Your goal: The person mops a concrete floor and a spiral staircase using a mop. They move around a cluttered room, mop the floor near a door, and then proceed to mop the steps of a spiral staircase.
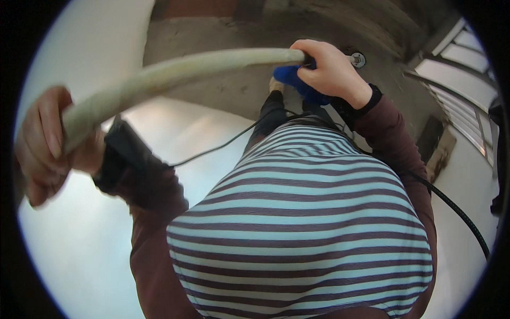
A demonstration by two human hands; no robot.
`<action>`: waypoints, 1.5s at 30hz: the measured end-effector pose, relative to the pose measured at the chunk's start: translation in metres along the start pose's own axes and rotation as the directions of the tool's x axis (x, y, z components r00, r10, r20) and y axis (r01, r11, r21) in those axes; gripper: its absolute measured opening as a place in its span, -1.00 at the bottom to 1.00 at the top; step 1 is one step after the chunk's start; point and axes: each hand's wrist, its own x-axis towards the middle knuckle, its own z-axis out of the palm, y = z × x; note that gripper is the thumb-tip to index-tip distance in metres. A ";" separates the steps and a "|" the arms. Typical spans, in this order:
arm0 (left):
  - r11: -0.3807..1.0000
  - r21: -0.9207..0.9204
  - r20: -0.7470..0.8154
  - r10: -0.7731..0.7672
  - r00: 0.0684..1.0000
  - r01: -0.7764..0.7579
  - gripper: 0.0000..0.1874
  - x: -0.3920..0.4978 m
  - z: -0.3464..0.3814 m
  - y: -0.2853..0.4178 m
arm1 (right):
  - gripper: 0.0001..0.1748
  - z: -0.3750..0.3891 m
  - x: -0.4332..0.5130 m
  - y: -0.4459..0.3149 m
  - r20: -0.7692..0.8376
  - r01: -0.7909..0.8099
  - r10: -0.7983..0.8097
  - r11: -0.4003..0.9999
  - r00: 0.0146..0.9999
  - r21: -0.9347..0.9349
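Note:
A long pale pole (179, 73), looking bent by the lens, runs from the left edge to the upper middle. My left hand (48, 143) is wrapped around its near, left end. Farther along, my right hand (330, 69) grips the pole at a dark section, together with a blue cloth-like thing (297, 81) that hangs below the fingers. Beyond my right hand, a short pale length and a round metal piece (358, 60) show near the floor; whether they belong to the pole is hidden by the hand.
Under my feet lies a grey-brown floor (207, 87). White slatted metalwork (458, 95) stands at the right, with a brown block (441, 153) near it. A dark cable (458, 209) curves at the lower right; a thin cord (215, 149) crosses near my left wrist.

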 end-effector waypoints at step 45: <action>0.826 0.550 -0.268 0.315 0.910 -0.124 -0.85 0.025 0.000 -0.142 | -0.12 0.104 0.064 0.063 0.028 -0.141 0.139 0.963 0.990 0.230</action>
